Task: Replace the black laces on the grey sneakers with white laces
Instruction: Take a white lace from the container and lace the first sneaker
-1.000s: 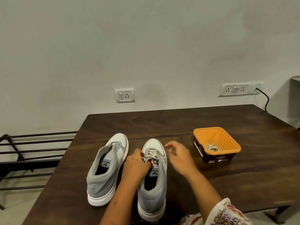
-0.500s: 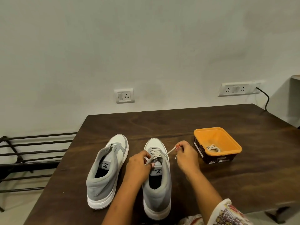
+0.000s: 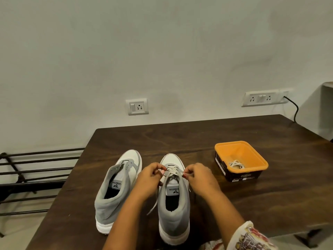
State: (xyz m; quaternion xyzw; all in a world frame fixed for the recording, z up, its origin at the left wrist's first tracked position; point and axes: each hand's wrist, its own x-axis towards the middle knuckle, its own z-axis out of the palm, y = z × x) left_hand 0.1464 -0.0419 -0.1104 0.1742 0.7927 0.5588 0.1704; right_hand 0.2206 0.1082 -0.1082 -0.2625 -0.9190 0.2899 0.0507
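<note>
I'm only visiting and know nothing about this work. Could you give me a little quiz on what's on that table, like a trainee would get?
1. True or false: the orange tub on the table is empty.
2. The left hand and right hand both pinch: A) a cable B) a white lace C) a sock.
3. Fill in: the laced sneaker stands on the person's ___ side of the other sneaker.
Key: 1 false, a coiled lace lies inside; 2 B; 3 right.
</note>
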